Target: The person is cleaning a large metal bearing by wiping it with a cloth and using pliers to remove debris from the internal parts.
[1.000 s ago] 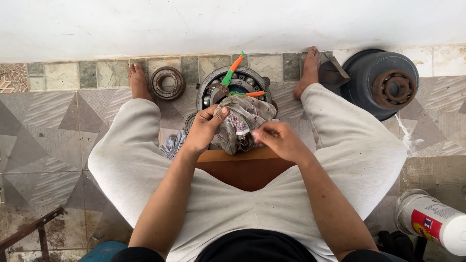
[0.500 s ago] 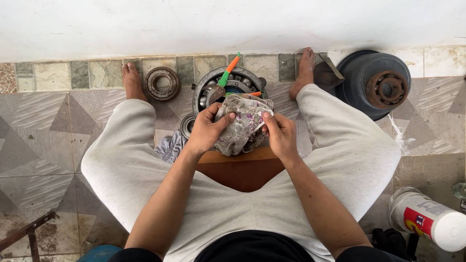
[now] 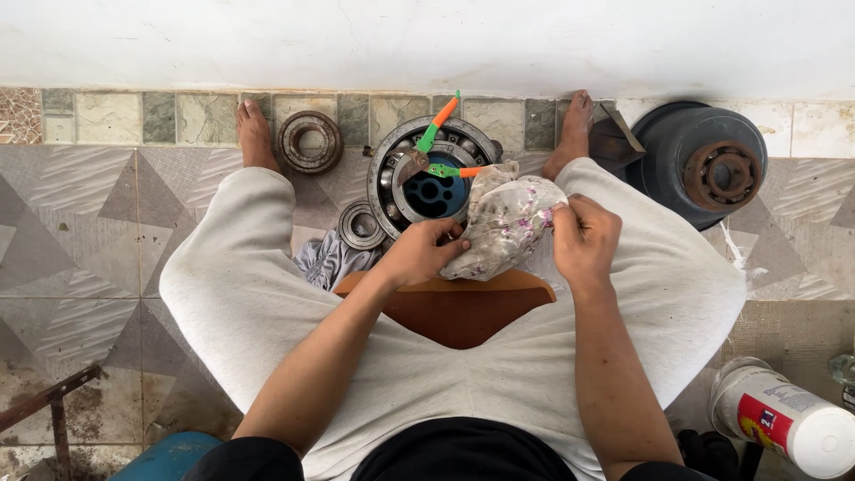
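The person sits on the tiled floor with legs spread, and between the feet, just beyond the hands, lies a large ball bearing with orange-and-green-handled pliers across it, flanked by a medium bearing ring by the wall, a small bearing beside the left knee, and a dark pulley wheel well off to the right. A crumpled flowered rag, wrapped round something hidden, hangs between both hands above a brown wooden seat, its long axis slanting from lower left to upper right. The left hand has its fingers curled under the rag's lower end and the right hand pinches its upper right edge, both equally near, nothing between.
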